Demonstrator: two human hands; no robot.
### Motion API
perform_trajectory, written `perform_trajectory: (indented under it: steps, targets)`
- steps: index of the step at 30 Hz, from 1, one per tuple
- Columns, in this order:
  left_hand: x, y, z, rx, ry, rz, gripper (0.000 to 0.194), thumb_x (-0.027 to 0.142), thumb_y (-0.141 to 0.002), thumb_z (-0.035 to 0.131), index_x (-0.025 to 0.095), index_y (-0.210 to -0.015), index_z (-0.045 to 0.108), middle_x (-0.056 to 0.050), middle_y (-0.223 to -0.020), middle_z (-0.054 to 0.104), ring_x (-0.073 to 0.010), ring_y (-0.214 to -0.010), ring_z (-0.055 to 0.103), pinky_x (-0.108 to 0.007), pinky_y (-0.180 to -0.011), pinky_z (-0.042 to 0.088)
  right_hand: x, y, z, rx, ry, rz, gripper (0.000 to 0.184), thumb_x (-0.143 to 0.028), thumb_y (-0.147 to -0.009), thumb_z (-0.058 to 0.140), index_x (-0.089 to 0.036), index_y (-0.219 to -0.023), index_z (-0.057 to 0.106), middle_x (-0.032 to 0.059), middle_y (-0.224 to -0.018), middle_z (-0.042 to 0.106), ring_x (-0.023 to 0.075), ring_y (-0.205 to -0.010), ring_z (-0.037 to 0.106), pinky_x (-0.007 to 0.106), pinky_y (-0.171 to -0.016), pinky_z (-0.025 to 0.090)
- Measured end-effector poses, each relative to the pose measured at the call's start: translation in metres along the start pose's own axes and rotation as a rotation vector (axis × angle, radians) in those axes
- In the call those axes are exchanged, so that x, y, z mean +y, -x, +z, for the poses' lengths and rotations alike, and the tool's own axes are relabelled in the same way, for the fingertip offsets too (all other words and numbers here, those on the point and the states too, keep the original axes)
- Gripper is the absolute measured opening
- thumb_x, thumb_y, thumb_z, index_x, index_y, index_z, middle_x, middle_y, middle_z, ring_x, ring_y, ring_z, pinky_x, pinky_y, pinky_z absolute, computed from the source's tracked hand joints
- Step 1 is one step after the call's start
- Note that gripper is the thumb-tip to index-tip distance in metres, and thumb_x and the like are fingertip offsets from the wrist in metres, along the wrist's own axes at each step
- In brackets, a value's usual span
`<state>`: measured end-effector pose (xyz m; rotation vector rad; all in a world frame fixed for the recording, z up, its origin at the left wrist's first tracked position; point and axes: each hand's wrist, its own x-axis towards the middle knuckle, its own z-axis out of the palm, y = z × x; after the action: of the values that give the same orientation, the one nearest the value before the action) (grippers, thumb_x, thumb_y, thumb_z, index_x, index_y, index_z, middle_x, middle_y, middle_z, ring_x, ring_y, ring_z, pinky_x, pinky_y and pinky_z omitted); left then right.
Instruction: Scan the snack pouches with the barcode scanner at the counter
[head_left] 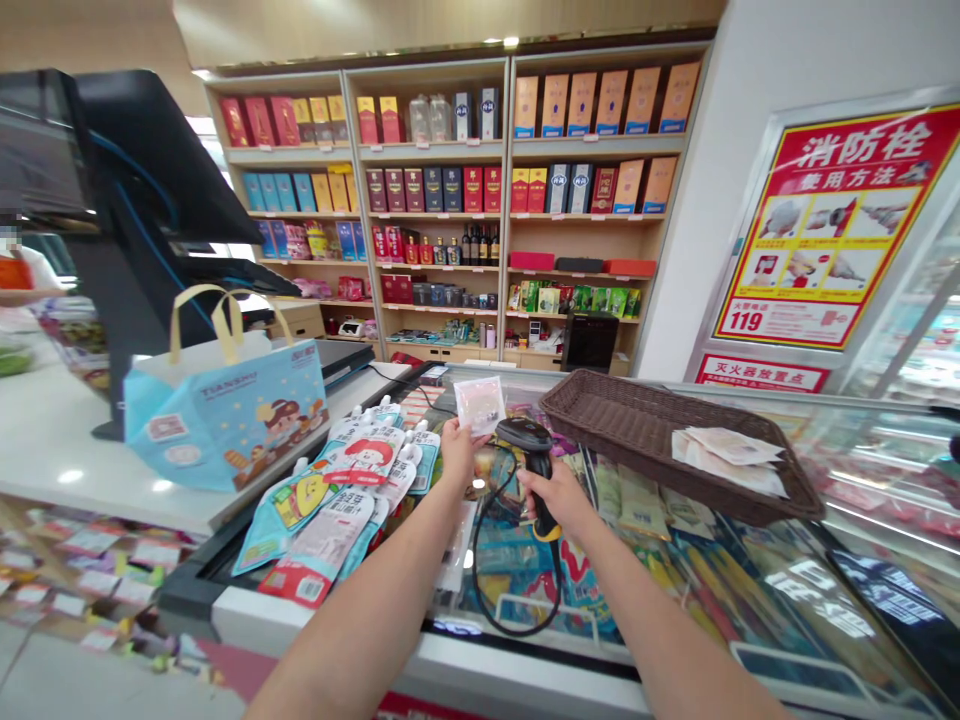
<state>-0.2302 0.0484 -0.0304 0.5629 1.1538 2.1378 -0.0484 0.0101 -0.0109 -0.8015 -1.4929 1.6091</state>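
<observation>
My left hand (456, 452) pinches a small pale packet (480, 404) and holds it upright over the glass counter top (750, 580). My right hand (556, 495) grips the handle of a black barcode scanner (528, 440), whose head sits just below and right of the packet. The scanner's black cable (480, 560) loops down over the glass. Several spouted pouches (352, 480) with cartoon prints lie in a loose pile just left of my left hand.
A brown wicker basket (600, 420) holding several pale packets (731, 455) stands at the right. A blue gift bag (225, 410) with yellow handles sits on the white counter (67, 440) at left, beside a black monitor (142, 190). Shelves of boxes (450, 200) fill the back wall.
</observation>
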Motion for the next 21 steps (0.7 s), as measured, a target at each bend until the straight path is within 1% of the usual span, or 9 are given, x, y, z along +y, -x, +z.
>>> perform_trajectory:
  steps: [4,6,8,10,13,16,18,21]
  targets:
    - [0.004,0.0,0.009,0.014,0.013,-0.025,0.017,0.009,-0.077,0.055,0.018,-0.088,0.046,-0.001,-0.075,0.065,-0.0132,-0.063,0.067,-0.029,-0.062,0.059,-0.008,-0.002,-0.006,0.027,-0.065,0.008,0.034,-0.037,-0.064,0.072,-0.019,-0.084,0.05,-0.0087,-0.047,0.052,0.009,-0.036,0.046,0.022,-0.035,0.042]
    - [0.006,0.001,0.021,-0.012,0.017,-0.039,0.016,0.009,-0.076,0.056,0.017,-0.087,0.047,-0.002,-0.075,0.065,-0.014,-0.064,0.068,-0.029,-0.062,0.059,-0.017,-0.004,-0.015,0.056,-0.093,-0.012,0.034,-0.038,-0.065,0.072,-0.02,-0.083,0.048,-0.0088,-0.047,0.052,0.0087,-0.036,0.046,0.021,-0.035,0.042]
    - [0.006,0.004,0.04,-0.058,0.016,-0.065,0.015,0.008,-0.076,0.055,0.017,-0.085,0.048,-0.002,-0.074,0.065,-0.0143,-0.064,0.068,-0.03,-0.062,0.059,-0.027,-0.005,-0.029,0.078,-0.114,-0.024,0.037,-0.038,-0.064,0.072,-0.02,-0.084,0.048,-0.0089,-0.047,0.053,0.0087,-0.036,0.046,0.022,-0.036,0.042]
    - [0.003,0.009,0.065,-0.122,0.016,-0.113,0.015,0.006,-0.077,0.054,0.016,-0.085,0.048,-0.003,-0.074,0.065,-0.0142,-0.064,0.068,-0.03,-0.062,0.059,-0.037,-0.003,-0.048,0.117,-0.128,-0.038,0.04,-0.036,-0.062,0.074,-0.019,-0.089,0.049,-0.0089,-0.049,0.054,0.0087,-0.037,0.047,0.021,-0.036,0.043]
    - [-0.009,0.023,0.114,-0.242,0.011,-0.223,0.015,0.004,-0.078,0.051,0.016,-0.086,0.047,-0.002,-0.07,0.065,-0.0137,-0.062,0.067,-0.032,-0.064,0.06,-0.05,0.005,-0.079,0.227,-0.145,-0.082,0.044,-0.036,-0.061,0.074,-0.018,-0.094,0.05,-0.0091,-0.051,0.054,0.0079,-0.039,0.048,0.02,-0.036,0.043]
    - [-0.029,0.043,0.168,-0.385,0.013,-0.322,0.016,0.002,-0.077,0.05,0.016,-0.085,0.048,-0.002,-0.068,0.064,-0.0142,-0.062,0.067,-0.034,-0.067,0.06,-0.059,0.019,-0.109,0.335,-0.148,-0.135,0.043,-0.037,-0.062,0.074,-0.018,-0.093,0.051,-0.0087,-0.052,0.054,0.0073,-0.038,0.048,0.02,-0.036,0.044]
    - [-0.045,0.06,0.203,-0.5,0.022,-0.386,0.016,0.0,-0.075,0.05,0.015,-0.082,0.05,-0.003,-0.067,0.063,-0.0144,-0.061,0.066,-0.033,-0.067,0.059,-0.064,0.029,-0.127,0.4,-0.134,-0.162,0.041,-0.037,-0.062,0.075,-0.018,-0.09,0.051,-0.0082,-0.053,0.054,0.0073,-0.038,0.048,0.02,-0.035,0.045]
    - [-0.069,0.088,0.245,-0.707,-0.032,-0.496,0.017,-0.003,-0.07,0.048,0.013,-0.07,0.052,-0.002,-0.056,0.058,-0.0126,-0.051,0.061,-0.027,-0.057,0.056,-0.069,0.045,-0.15,0.485,-0.121,-0.196,0.038,-0.036,-0.062,0.076,-0.018,-0.084,0.051,-0.0074,-0.052,0.054,0.0075,-0.038,0.048,0.02,-0.035,0.046]
